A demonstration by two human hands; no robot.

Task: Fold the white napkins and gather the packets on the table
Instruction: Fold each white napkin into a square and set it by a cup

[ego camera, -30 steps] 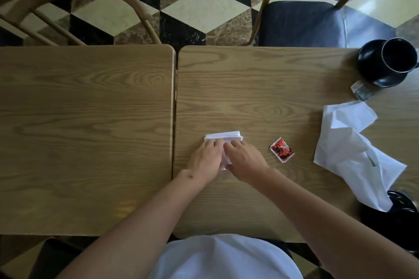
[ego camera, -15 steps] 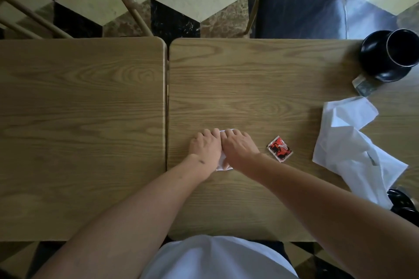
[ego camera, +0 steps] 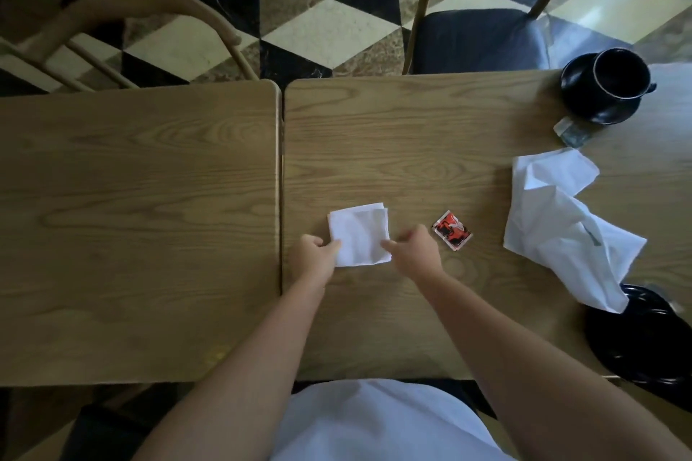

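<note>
Your left hand [ego camera: 314, 254] pinches the folded napkin's [ego camera: 358, 234] left edge; your right hand [ego camera: 413, 251], loosely curled, touches its right corner. A red packet [ego camera: 452, 230] lies beside.

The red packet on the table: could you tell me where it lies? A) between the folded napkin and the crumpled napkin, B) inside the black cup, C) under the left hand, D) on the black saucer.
A: the red packet lies bare on the wood, right of the folded napkin and left of the crumpled napkin.

Black cup [ego camera: 619, 76] on saucer [ego camera: 584, 101], black plate [ego camera: 644, 344]
</note>
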